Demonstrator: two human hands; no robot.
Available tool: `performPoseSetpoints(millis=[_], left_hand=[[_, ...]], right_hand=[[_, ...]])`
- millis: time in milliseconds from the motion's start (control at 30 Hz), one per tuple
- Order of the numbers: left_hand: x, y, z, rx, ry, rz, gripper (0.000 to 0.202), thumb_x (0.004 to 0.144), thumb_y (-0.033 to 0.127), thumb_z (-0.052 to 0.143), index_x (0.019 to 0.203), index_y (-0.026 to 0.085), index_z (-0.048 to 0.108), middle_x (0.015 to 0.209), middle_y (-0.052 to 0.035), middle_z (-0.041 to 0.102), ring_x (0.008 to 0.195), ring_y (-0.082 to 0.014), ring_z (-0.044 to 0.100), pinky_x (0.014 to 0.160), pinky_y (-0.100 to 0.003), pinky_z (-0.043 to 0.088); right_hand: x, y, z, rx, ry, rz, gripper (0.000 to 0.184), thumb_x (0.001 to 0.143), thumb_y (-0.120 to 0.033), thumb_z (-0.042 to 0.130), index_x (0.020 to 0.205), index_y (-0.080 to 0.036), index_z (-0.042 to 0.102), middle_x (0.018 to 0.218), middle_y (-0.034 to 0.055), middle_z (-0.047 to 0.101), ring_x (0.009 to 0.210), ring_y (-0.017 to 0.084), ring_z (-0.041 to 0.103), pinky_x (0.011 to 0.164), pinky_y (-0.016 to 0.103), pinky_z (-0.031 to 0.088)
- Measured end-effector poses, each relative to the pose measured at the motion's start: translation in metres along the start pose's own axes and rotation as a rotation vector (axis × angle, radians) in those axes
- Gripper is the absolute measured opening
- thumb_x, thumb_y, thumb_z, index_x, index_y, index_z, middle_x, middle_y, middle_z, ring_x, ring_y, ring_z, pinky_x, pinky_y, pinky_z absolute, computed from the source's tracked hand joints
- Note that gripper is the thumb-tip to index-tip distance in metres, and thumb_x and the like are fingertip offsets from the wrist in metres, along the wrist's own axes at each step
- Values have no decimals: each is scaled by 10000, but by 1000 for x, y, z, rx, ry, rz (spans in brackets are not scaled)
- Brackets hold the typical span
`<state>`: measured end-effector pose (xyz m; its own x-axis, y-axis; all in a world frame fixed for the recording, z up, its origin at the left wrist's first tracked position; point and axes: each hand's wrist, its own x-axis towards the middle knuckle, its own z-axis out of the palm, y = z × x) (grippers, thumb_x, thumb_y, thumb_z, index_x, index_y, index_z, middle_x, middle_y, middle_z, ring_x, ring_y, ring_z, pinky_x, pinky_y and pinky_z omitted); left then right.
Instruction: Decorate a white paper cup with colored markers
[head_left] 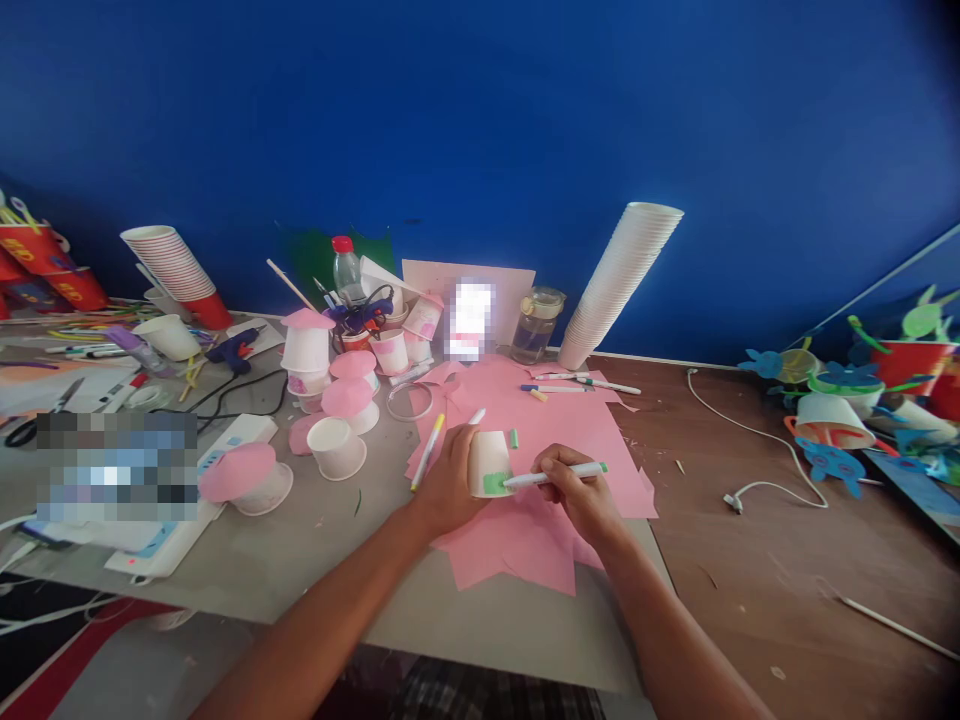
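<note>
My left hand is clamped around a white paper cup above pink paper near the front edge of the table. My right hand grips a green marker against the cup. Only a small green patch is coloured; the rest of the cup is bare white.

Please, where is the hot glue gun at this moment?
In the head view, the hot glue gun lies on the far left of the grey table, just right of a white paper cup lying on its side.
</note>
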<state>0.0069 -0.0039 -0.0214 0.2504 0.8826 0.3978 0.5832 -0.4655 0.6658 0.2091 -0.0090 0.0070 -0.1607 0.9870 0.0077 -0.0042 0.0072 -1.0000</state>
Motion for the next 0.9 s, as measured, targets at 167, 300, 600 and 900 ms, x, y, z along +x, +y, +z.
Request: performPoseSetpoints(millis=[167,300,600,900], left_hand=[[0,2,-1,-9,9,20,840,736,380,760,1397,205,273,1316,-180,490,1240,-331,508,1027,-528,447],[1,3,-3,-18,0,21,859,743,397,765,1414,216,260,1298,-165,504,1237,-329,504,1040,-539,432],[0,3,-2,-12,3,2,862,718,370,786,1396,216,277,1307,-165,492,1228,-326,514,1013,-505,458],[0,1,-1,-6,4,6,878,713,400,783,1403,212,274,1305,-175,495,1231,-342,515,1011,-520,462]], right_hand=[[1,1,0,2,-10,24,257,801,-375,578,631,-183,595,479,-27,500,440,102,414,414,223,305],[2,3,1,26,37,3,289,817,-417,580,641,-187,587,506,-19,523,458,107,433,439,233,347],[2,3,9,109,26,-13,298,809,-444,621,662,-185,613,514,-17,540,468,112,452,452,240,363],[3,3,7,66,68,-35,280,809,-422,594,649,-193,599,493,-30,512,440,106,427,431,239,355]])
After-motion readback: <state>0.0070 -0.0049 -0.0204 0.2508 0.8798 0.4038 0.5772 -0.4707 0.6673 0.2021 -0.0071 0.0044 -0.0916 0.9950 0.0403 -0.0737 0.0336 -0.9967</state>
